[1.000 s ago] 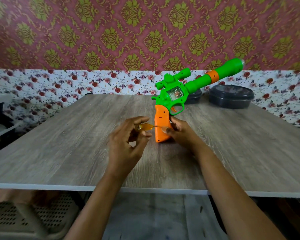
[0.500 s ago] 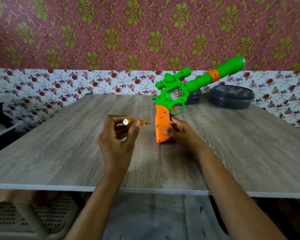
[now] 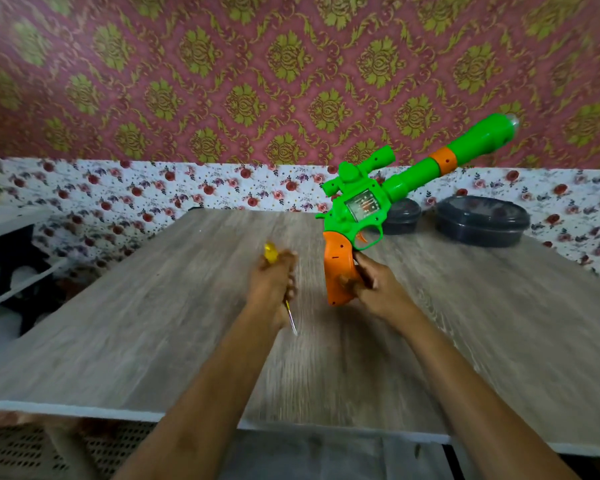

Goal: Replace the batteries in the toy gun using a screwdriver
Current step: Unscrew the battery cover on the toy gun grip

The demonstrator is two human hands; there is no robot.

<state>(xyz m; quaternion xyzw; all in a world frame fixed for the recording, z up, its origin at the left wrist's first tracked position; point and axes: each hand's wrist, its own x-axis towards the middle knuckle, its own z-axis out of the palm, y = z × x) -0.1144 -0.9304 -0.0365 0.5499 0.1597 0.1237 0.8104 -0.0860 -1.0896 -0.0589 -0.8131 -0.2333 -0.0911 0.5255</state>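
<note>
A grey wood-grain table (image 3: pixel 153 323) fills the middle and lower frame. Right of centre, the green toy gun (image 3: pixel 361 209) is upright, its barrel slanting to the upper right, and the right hand (image 3: pixel 378 289) curls round its orange grip. Two dark lidded containers (image 3: pixel 482 220) sit behind it. At centre the left hand (image 3: pixel 272 282) (blurred) is fisted round the screwdriver (image 3: pixel 270 253), with the yellow handle up and the tip towards the lower frame.

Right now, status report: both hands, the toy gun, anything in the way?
Left hand grips screwdriver, tip off the gun, pointing back at you. Right hand holds toy gun by orange handle, barrel up. Two dark containers behind, clear of the work.
</note>
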